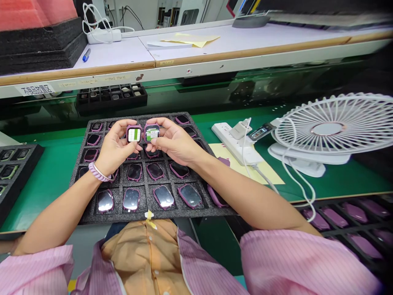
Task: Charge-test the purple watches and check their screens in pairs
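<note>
My left hand (118,145) pinches a purple smartwatch case (134,134) whose lit screen shows white and green blocks. Beside it, my right hand (172,139) grips a second purple smartwatch case (152,133), its screen also lit in green and white. The two are held side by side, screens facing me, above a dark foam tray (119,205). Rows of similar purple watch cases with dark screens, such as the watch case (163,196) in the front row, sit in its compartments. Both hands and forearms hide part of the tray.
A white fan (331,129) and a white power strip (236,143) with cables stand at the right. Another foam tray (18,172) lies at the left, and a tray of purple cases (356,213) at the lower right. A shelf (245,43) crosses behind.
</note>
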The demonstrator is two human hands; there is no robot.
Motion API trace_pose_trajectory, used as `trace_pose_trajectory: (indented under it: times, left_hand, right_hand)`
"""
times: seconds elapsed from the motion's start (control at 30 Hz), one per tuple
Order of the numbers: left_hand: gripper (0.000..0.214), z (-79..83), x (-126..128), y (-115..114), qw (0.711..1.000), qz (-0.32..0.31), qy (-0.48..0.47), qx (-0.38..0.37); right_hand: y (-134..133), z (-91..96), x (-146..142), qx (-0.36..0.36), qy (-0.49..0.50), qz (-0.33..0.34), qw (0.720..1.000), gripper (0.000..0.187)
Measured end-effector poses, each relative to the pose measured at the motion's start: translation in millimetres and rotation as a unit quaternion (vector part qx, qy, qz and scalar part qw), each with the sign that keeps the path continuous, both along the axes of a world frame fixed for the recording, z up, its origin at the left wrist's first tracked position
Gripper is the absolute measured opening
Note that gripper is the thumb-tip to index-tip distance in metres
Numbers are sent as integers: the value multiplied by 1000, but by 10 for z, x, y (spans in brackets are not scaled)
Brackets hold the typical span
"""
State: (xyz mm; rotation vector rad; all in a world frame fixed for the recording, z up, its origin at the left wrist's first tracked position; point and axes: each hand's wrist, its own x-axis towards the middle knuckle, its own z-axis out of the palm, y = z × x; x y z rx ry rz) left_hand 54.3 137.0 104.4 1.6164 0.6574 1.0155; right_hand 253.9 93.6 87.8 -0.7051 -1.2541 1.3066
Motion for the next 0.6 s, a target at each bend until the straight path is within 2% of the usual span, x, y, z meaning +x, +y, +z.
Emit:
trace_pose_trajectory:
  times: [0.3,0.6]
  left_hand:
    - [58,-9,14,8,1000,-1,-9,11]
    - [41,31,9,-15,999,34,3,-4]
  right_hand:
    - [1,-5,6,2,-2,2,1000,54]
    - [-1,0,-2,-13,19,1,1000,51]
